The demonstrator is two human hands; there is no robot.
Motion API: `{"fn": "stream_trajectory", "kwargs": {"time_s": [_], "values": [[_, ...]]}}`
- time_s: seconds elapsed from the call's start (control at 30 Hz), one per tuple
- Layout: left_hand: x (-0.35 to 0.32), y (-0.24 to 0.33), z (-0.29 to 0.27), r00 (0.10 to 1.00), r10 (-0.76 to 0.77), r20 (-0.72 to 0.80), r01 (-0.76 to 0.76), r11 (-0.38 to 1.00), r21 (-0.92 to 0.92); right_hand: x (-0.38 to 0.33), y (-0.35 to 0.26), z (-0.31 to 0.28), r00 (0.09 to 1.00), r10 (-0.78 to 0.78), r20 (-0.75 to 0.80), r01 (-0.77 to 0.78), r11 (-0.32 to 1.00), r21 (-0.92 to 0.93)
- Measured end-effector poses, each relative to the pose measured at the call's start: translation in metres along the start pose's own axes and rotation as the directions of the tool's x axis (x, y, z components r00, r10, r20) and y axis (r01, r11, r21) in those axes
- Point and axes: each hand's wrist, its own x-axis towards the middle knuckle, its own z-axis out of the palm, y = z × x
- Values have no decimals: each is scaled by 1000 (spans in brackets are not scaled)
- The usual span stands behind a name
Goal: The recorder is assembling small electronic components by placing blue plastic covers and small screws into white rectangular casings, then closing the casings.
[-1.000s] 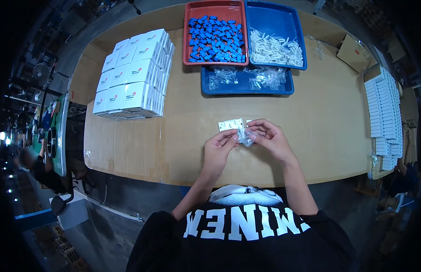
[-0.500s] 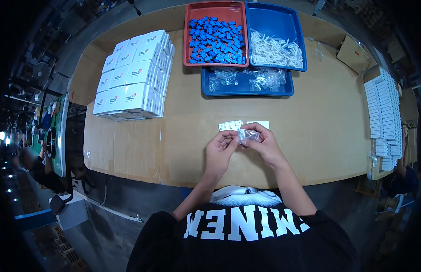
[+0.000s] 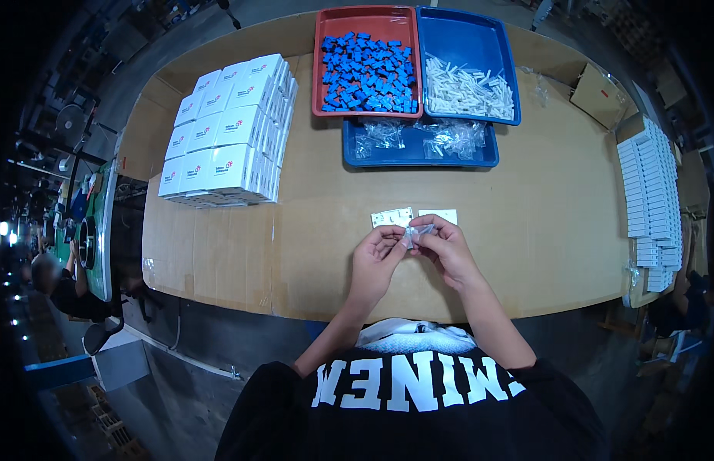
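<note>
A small clear plastic bag (image 3: 420, 230) is pinched between the fingertips of both my hands, over the near middle of the table. My left hand (image 3: 375, 263) grips its left side, thumb and forefinger closed. On the other side, my right hand (image 3: 454, 258) pinches the bag with its thumb against the fingers. What the bag contains is too small to make out. Just beyond my fingers lie a white plastic piece with small details (image 3: 391, 217) and, to its right, a plainer white piece (image 3: 443, 213), partly hidden by my right hand.
White boxes (image 3: 228, 127) stand stacked at the left. At the back, a red tray (image 3: 318, 77) holds blue parts and a blue tray (image 3: 464, 31) white sticks; a lower blue tray (image 3: 418, 162) holds clear bags. Thin white pieces (image 3: 650, 184) are piled right. A person (image 3: 80, 284) sits far left.
My fingers have shifted on the bag, which now looks more bunched up between them. The forearms have barely moved, and the trays and stacks stay as they were.
</note>
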Motion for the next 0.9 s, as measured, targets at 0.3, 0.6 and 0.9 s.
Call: {"fn": "stream_trajectory", "kwargs": {"time_s": [0.3,0.6,0.9], "values": [[3,-10,-8,993,-111,-44,103,981,-165,-2,-4,1,1000,20,7,-20,995,100],[4,-8,-8,995,-96,-23,89,971,-221,-4,-2,8,996,-62,64,64,998,-30],[0,-1,1,996,-85,-35,81,990,-114,-1,0,6,998,-58,4,58,998,-8]]}}
